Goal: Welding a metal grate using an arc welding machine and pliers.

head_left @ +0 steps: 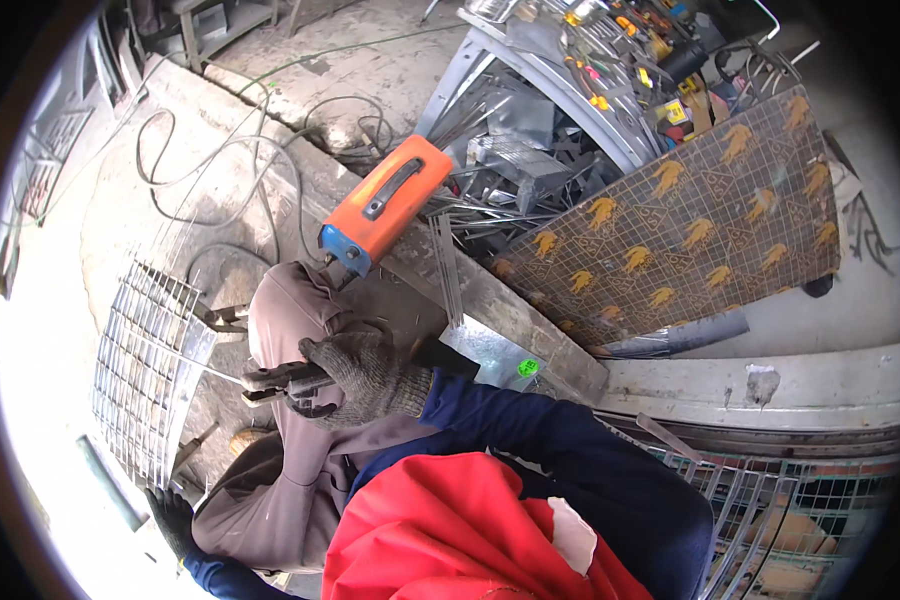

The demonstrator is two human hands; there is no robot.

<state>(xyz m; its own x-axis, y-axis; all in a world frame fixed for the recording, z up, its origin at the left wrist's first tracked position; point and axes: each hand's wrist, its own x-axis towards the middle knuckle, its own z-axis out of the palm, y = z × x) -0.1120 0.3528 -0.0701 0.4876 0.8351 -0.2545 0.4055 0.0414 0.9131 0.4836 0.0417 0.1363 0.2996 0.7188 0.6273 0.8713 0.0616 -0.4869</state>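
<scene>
My right hand (365,375), in a grey knit glove, is closed around a dark welding electrode holder (288,382). From its jaws a thin electrode (210,368) points left, toward a metal bar grid (140,370) that lies on the ground. Whether the rod's tip touches the grid I cannot tell. At the lower left my left hand (175,520), also gloved, has its fingers stretched out beside the grid's near end and holds nothing that I can see. A hammer-like tool (195,445) lies close to the grid's right side.
An orange and blue welding machine (388,205) stands ahead, with cables (175,215) looped left of it. At right, a patterned board (690,230) leans by a cluttered workbench (560,85) with metal scrap beneath. Wire racks (770,510) stand lower right. Glare washes out the left edge.
</scene>
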